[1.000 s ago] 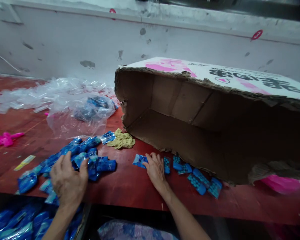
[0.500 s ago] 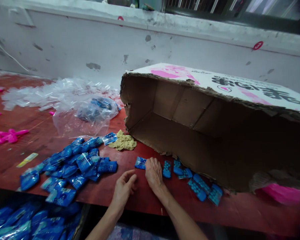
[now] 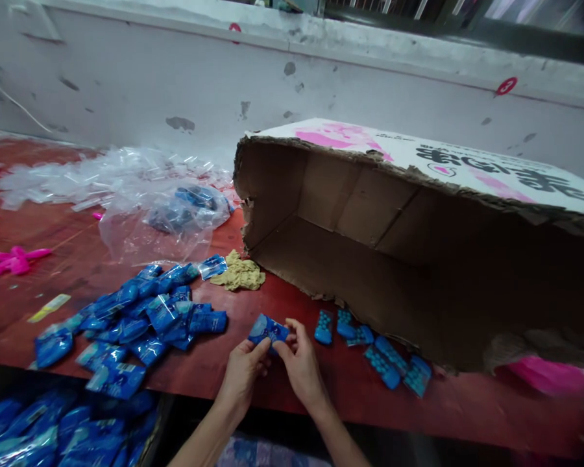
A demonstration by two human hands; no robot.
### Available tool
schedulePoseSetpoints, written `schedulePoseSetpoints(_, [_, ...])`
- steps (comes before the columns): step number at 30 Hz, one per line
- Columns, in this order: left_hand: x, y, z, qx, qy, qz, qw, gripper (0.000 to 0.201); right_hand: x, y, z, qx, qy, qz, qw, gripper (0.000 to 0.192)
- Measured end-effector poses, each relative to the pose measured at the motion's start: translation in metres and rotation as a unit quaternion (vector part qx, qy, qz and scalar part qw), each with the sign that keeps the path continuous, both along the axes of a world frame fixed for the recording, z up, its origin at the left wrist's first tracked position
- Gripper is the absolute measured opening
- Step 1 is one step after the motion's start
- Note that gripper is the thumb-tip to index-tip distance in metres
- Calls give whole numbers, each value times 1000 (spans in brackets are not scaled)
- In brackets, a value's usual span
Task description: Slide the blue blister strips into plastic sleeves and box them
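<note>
A small blue printed packet (image 3: 267,329) is held between both hands above the red table. My left hand (image 3: 243,371) pinches its lower edge with thumb and fingers. At its right end, my right hand (image 3: 299,363) grips it between thumb and fingertips. To the left lies a heap of glossy blue packets (image 3: 131,321). On the right, by the box, are several small clear packs of blue beads (image 3: 324,326). A crumpled yellowish cloth (image 3: 241,272) rests just beyond the packet.
A large torn cardboard box (image 3: 340,194) lies on its side, opening toward me. Clear plastic sleeves (image 3: 68,178) and a plastic bag (image 3: 141,227) spread at the back left. Pink pieces (image 3: 14,261) lie far left. More blue packets (image 3: 87,431) fill a container below the table edge.
The blue packet, lying flat under my right hand before, is now lifted and turned. My left hand has come in and taken hold of it too.
</note>
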State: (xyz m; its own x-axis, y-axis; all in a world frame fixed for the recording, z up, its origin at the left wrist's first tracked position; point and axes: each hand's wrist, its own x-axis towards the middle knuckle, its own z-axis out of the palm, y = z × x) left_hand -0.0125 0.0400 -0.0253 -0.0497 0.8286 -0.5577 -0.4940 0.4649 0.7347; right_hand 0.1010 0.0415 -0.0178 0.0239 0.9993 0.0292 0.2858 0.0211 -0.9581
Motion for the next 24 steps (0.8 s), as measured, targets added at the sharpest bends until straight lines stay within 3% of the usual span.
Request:
schedulePoseSetpoints(2, [3, -2, 1, 9, 1, -3, 1000, 31, -2, 2, -5, -104, 128, -1, 986, 19])
schedulePoseSetpoints(5, [9, -6, 0, 33, 31, 13, 999, 28, -7, 4, -12, -144, 175, -2, 974, 26])
schedulePoseSetpoints(15, [23, -5, -4, 15, 27, 59, 998, 40, -17, -2, -17, -106, 66, -87, 988, 21])
schedulePoseSetpoints(18, [21, -4, -3, 7, 2, 48, 999, 42, -15, -2, -16, -93, 7, -74, 993, 23])
schedulePoseSetpoints(24, [5, -3, -1, -26, -30, -46, 998, 43, 7, 1, -5, -96, -46, 12, 994, 28])
